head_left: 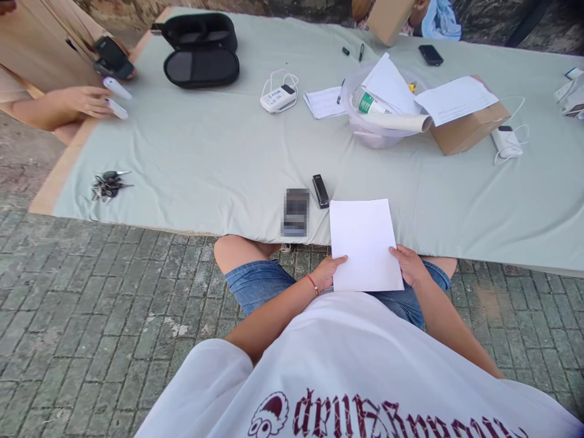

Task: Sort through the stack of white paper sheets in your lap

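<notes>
From my remote feed, I see the blank white rectangular paper (366,240) overhanging the near edge of the pale-green, cloth-covered table (205,164), my left hand (326,272) and right hand (409,266) nearly closed, pinching the paper's sides, though a careless forward push could knock the black oblong stapler (320,191) beside its far-left corner.

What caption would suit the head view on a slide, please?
Left hand and right hand hold white paper partly over the table, near a black stapler.
</notes>
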A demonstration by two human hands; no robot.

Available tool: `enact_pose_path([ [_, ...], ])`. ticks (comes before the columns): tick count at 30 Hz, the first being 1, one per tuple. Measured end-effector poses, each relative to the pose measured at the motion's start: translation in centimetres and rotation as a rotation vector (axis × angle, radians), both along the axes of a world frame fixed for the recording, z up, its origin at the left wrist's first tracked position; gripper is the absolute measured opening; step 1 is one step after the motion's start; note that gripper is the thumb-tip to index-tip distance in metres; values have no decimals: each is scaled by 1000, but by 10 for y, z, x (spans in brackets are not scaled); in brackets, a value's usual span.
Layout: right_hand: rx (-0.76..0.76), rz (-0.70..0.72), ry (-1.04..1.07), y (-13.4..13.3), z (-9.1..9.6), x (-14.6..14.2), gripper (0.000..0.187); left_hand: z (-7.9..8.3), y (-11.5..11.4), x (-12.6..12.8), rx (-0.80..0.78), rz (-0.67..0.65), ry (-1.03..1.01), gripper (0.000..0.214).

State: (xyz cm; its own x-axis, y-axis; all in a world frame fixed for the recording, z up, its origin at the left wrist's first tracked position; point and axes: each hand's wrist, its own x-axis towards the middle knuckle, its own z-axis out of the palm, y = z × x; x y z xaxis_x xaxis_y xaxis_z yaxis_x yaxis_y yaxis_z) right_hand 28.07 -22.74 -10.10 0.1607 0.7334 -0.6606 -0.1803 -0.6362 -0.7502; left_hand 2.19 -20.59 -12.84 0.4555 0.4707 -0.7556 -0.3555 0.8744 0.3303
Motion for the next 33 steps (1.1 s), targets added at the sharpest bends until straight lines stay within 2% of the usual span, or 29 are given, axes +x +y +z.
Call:
enact_pose_path([
  [4, 4, -9, -25, -2, -4, 3, 29, -1, 0, 0, -2, 1, 5, 33],
  [10, 27, -96, -110, -4, -9, 6, 28, -6, -1, -1, 3, 9, 8, 34],
  [16, 41, -85, -94, -3, -8, 6, 30, -4, 0, -1, 6, 29, -5, 36],
  [20, 56, -79, -101, -3, -8, 9, 28, 1, 5, -10, 122, 79, -46, 40],
  [23, 46, -82, -115, -4, -9, 13, 28, 1, 9, -20, 178, 94, 54, 39],
  [29, 22, -94, -138, -1, -8, 12, 27, 0, 2, -29, 272, -26, 149, 37],
  [33, 22, -103, -133, 2, -5, 9, 27, -3, -3, -25, 323, -30, 218, 44],
])
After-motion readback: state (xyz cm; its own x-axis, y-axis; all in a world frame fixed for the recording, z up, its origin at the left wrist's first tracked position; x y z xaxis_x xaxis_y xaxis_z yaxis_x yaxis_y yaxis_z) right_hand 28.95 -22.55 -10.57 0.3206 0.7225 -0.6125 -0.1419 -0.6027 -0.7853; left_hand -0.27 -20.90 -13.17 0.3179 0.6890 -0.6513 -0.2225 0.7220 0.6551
